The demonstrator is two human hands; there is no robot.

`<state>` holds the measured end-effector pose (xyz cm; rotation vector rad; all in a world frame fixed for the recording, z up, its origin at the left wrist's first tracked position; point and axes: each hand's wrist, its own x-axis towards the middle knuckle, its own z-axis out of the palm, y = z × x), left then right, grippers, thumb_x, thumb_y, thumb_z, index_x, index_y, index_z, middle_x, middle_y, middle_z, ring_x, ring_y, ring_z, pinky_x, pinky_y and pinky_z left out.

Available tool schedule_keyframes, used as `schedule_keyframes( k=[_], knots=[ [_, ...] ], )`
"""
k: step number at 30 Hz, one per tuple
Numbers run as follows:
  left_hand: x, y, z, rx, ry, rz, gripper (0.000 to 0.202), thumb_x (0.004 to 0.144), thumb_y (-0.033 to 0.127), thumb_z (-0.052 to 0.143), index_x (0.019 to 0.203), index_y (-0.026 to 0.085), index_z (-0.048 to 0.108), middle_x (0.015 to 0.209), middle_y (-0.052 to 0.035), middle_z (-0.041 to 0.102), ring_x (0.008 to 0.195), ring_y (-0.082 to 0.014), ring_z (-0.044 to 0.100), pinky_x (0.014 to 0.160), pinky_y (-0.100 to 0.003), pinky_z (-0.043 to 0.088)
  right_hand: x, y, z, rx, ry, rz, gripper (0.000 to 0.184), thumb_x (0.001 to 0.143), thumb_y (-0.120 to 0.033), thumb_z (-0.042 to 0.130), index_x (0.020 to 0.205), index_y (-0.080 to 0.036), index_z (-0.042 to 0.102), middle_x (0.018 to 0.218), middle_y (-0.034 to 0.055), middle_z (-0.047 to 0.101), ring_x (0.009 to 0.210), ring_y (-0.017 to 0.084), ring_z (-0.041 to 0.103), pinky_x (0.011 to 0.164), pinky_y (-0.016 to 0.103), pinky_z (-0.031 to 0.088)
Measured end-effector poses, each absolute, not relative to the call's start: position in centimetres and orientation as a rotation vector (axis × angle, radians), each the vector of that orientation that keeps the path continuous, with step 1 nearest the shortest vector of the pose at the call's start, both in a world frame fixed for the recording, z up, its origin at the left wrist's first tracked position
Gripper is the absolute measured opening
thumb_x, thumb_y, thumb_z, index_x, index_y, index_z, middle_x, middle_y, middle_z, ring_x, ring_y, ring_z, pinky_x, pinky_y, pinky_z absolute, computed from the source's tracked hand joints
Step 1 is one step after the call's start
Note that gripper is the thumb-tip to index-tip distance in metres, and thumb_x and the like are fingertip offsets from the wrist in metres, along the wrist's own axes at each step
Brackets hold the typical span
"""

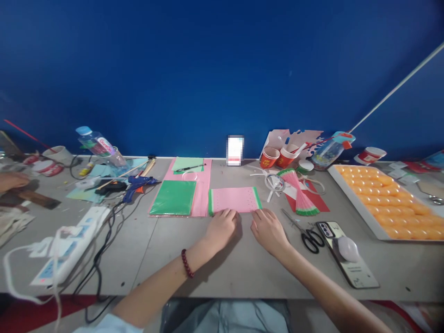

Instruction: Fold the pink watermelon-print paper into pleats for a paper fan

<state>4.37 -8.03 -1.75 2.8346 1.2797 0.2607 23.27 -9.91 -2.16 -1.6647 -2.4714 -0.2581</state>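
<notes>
A pink paper sheet [234,200] with green bands at both ends and small dark specks lies flat in front of me. At its near edge, my left hand [221,227] is closed, fingers bent onto the paper left of the middle. My right hand [269,230] pinches the near right corner, beside the green band. The undersides of both hands, with the thumbs partly, are hidden. Right of the sheet rests a pleated pink and green paper fan [299,193], narrow at its waist. Scissors [310,236] with black handles lie near my right hand.
Left are a green paper pack [174,198], a blue glue gun [137,186], a power strip [74,245] and cables. A phone [348,256], an orange-filled tray [388,201] and red paper cups [269,158] stand right. Another person's hand [13,181] shows far left.
</notes>
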Motion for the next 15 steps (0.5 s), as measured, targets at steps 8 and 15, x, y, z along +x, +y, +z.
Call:
schedule_keyframes(
  k=[8,15],
  knots=[
    [3.2,-7.3,-2.1,2.833,1.205,0.311,0.023,0.09,0.011,0.045,0.108,0.012,0.059,0.107,-0.0107,0.064,0.103,-0.0232,0.057,0.089,-0.037,0.046,23.5,-12.2,-4.1,-1.646,-2.434,-0.343,0.043,0.086,-0.014,0.043,0.126,-0.004,0.054,0.13,0.0163,0.058,0.12,0.024,0.051,0.105,0.036,0.036],
    [2.3,-7.2,-3.4,2.817,1.14,0.454,0.029,0.09,0.006,0.044,0.114,0.014,0.057,0.116,-0.0095,0.064,0.108,-0.0216,0.057,0.093,-0.037,0.046,23.6,-11.9,-3.5,-1.683,-2.415,-0.208,0.043,0.086,-0.014,0.043,0.126,-0.006,0.055,0.129,0.0143,0.059,0.12,0.025,0.051,0.105,0.038,0.037]
  ],
)
